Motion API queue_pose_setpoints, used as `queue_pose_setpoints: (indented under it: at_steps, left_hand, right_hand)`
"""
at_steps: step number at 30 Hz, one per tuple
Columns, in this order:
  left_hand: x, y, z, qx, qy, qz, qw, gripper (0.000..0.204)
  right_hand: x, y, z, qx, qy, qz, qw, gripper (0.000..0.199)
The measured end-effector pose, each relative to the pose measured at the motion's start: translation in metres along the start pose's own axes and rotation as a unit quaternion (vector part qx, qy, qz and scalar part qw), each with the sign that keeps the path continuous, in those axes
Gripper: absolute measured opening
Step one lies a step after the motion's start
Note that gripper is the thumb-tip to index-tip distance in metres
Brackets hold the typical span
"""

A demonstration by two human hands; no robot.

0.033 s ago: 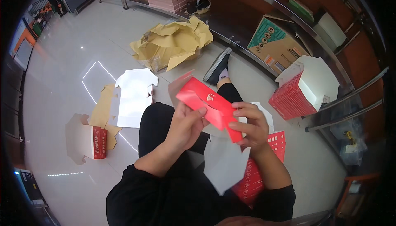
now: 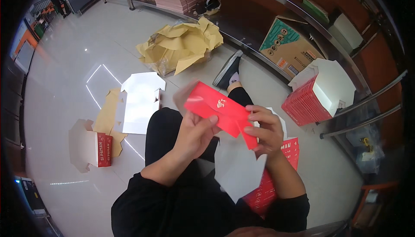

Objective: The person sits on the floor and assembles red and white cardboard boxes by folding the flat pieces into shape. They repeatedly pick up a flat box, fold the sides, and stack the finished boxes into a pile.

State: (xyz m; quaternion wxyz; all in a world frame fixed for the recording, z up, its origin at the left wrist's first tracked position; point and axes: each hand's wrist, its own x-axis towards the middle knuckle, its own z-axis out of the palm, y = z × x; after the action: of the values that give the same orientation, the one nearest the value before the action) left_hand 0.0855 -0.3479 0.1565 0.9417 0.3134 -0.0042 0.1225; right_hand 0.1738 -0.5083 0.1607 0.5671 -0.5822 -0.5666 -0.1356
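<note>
Left hand (image 2: 194, 135): closed on the lower left part of a red card blank (image 2: 218, 107), thumb laid over its face, fingers behind. Right hand (image 2: 263, 129): fingers curled, pinching the blank's right end where a narrow flap bends down. Blank is held tilted in front of the person, above the lap, clear of the floor; upper left corner is motion-blurred.

Below the hands: a white flat sheet (image 2: 237, 168) lies across the lap, and under the right forearm a stack of red flat blanks (image 2: 276, 181) rests on the floor. Person sits with black-trousered legs out; one shoe (image 2: 227, 70) is visible beyond the blank.

Left of the legs: a white die-cut blank (image 2: 138, 103) lies flat on brown paper (image 2: 106, 114), and a partly folded red-and-white box (image 2: 97, 148) sits nearby. Ahead: a heap of crumpled brown paper (image 2: 181, 47).

Right: an upright bundle of red blanks (image 2: 302, 105) with a white blank (image 2: 330, 85) leaning on it, beside a cardboard carton (image 2: 289, 47) under a metal shelf (image 2: 302, 14).
</note>
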Motion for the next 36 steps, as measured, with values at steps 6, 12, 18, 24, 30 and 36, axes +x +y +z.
queue_pose_setpoints:
  at_steps: [6,12,18,24,30,36]
  left_hand:
    - [-0.011,-0.006,0.009,0.147,-0.043,0.141,0.978,0.031]
    - [-0.005,-0.02,0.013,0.143,-0.029,0.162,0.976,0.03]
    - [-0.002,-0.037,-0.01,0.146,-0.065,0.1,0.982,0.058]
    - [0.004,-0.033,-0.013,0.207,-0.148,0.114,0.96,0.062]
    - [0.016,0.012,-0.025,0.637,-0.134,-0.02,0.758,0.038]
    - [0.008,0.022,-0.038,0.655,-0.273,-0.027,0.704,0.045]
  right_hand:
    - [0.002,-0.004,-0.002,-0.063,-0.055,-0.056,0.995,0.037]
    - [0.006,-0.014,-0.005,-0.171,-0.077,-0.017,0.982,0.037]
    - [0.005,-0.004,0.006,-0.194,-0.04,0.009,0.98,0.04]
    - [-0.008,0.006,0.007,-0.243,0.037,-0.003,0.969,0.065]
    - [-0.011,0.015,-0.002,-0.081,0.006,0.127,0.989,0.056]
    - [0.006,0.014,0.01,-0.17,-0.196,0.163,0.952,0.037]
